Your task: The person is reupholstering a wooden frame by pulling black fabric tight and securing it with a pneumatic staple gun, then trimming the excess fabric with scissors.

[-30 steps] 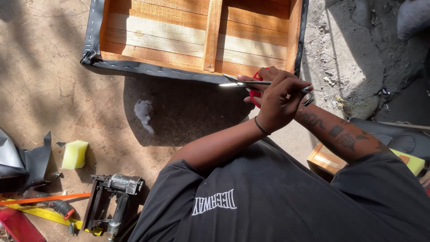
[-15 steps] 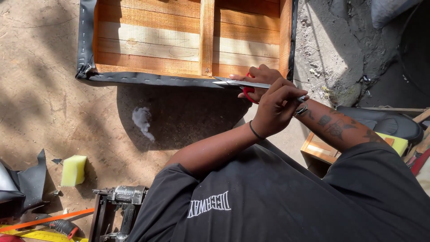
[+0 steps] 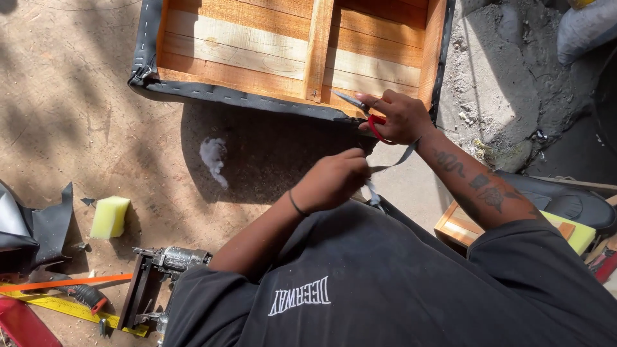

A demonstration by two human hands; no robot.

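Dirt ground, wooden frame (image 3: 257, 45) up top. Hands have separated now: right hand (image 3: 398, 119) grips red scissors (image 3: 369, 115), left hand (image 3: 334, 180) pinches the dark strip (image 3: 393, 162). Staple gun (image 3: 160, 276), yellow sponge (image 3: 109, 217) nearby.

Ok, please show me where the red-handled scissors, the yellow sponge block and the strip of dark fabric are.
red-handled scissors (image 3: 375, 123), head view, on the red handle loop in the right hand.
yellow sponge block (image 3: 110, 217), head view, on the middle of its top face.
strip of dark fabric (image 3: 393, 162), head view, on the stretch between the two hands.
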